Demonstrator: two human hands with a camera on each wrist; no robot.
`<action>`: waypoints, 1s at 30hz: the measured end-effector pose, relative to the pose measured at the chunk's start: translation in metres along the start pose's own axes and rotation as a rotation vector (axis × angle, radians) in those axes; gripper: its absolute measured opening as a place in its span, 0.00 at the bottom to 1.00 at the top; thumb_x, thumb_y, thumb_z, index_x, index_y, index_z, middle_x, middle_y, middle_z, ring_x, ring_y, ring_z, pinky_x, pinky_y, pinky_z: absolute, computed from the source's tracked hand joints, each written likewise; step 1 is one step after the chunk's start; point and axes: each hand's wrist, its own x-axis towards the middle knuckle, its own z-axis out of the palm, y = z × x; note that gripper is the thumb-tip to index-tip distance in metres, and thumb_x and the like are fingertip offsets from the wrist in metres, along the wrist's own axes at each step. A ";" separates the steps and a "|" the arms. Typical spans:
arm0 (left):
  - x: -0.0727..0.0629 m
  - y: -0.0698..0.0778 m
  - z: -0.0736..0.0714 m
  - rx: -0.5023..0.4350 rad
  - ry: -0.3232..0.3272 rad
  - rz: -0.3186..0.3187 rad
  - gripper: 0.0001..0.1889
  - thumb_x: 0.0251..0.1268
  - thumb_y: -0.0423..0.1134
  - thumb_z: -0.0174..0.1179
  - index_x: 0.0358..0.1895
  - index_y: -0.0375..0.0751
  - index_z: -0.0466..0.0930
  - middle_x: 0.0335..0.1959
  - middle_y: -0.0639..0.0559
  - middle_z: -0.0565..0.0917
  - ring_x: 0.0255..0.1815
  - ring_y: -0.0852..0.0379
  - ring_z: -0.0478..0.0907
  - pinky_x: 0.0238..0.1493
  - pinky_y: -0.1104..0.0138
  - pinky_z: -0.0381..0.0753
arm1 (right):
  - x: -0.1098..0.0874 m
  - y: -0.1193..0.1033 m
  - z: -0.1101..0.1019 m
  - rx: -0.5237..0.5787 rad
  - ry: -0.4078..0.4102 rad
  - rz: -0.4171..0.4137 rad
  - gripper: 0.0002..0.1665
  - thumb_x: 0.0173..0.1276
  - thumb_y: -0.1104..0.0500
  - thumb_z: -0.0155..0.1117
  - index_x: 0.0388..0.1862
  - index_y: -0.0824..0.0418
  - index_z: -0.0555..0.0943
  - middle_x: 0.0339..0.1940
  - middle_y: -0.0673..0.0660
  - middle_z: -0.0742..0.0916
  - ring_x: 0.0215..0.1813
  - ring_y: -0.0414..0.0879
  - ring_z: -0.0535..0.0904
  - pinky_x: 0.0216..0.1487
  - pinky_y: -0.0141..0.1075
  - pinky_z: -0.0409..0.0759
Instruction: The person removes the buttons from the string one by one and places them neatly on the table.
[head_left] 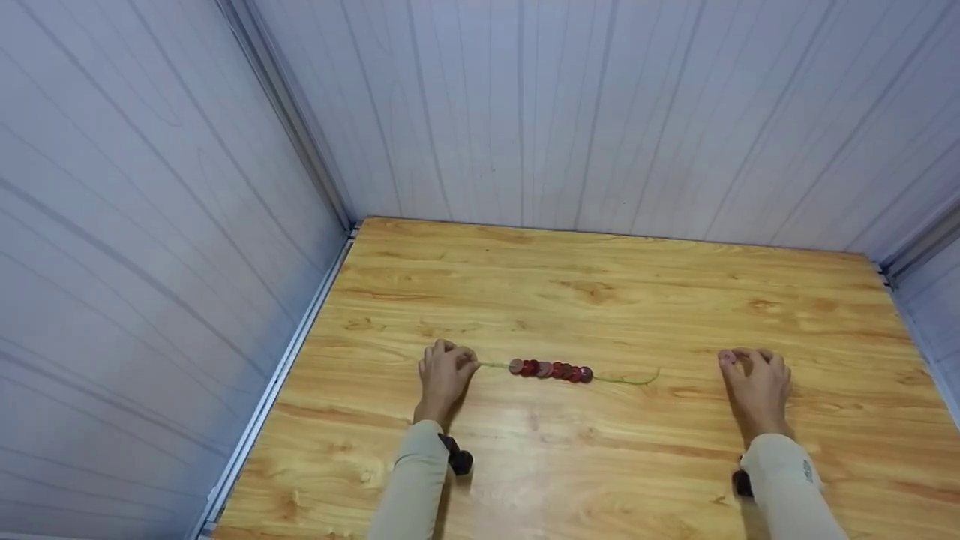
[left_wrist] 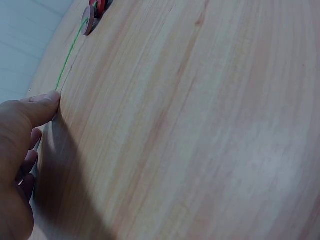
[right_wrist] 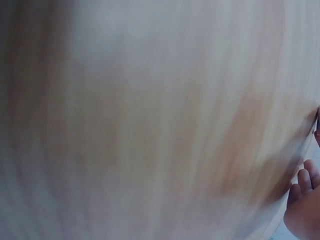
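Observation:
My left hand (head_left: 448, 375) pinches the left end of a thin green string (head_left: 493, 365) between thumb and forefinger, low over the wooden table. Along the middle of that string lies a row of overlapping red, dark red and dull pink buttons (head_left: 559, 370). In the left wrist view the string (left_wrist: 68, 62) runs taut from my fingertips to the nearest button (left_wrist: 87, 21). Its loose right end curves on the tabletop. Well to the right, my right hand (head_left: 761, 386) pinches a single pinkish button (head_left: 726, 357). The right wrist view catches only part of that hand (right_wrist: 306, 200).
The wood-grain table (head_left: 585, 292) meets a pale panelled wall (head_left: 525, 112) at the back. Another panelled wall (head_left: 150, 225) rises along the left side, with a metal rail at its foot. Dark wrist devices (head_left: 459, 459) sit at both sleeve cuffs.

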 end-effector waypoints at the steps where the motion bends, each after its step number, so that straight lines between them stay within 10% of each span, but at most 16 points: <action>1: 0.000 0.000 0.000 0.001 0.002 0.002 0.04 0.59 0.48 0.66 0.30 0.57 0.83 0.47 0.50 0.74 0.47 0.48 0.66 0.51 0.50 0.61 | 0.000 0.000 0.000 -0.001 -0.001 0.003 0.28 0.72 0.44 0.54 0.58 0.64 0.75 0.65 0.73 0.65 0.65 0.70 0.56 0.61 0.63 0.52; 30: 0.000 0.001 -0.001 -0.005 0.009 0.005 0.04 0.58 0.48 0.66 0.31 0.56 0.84 0.45 0.50 0.74 0.46 0.48 0.66 0.50 0.50 0.61 | 0.002 -0.017 -0.012 0.170 0.012 -0.030 0.31 0.71 0.49 0.58 0.66 0.66 0.68 0.67 0.71 0.62 0.67 0.69 0.55 0.61 0.62 0.57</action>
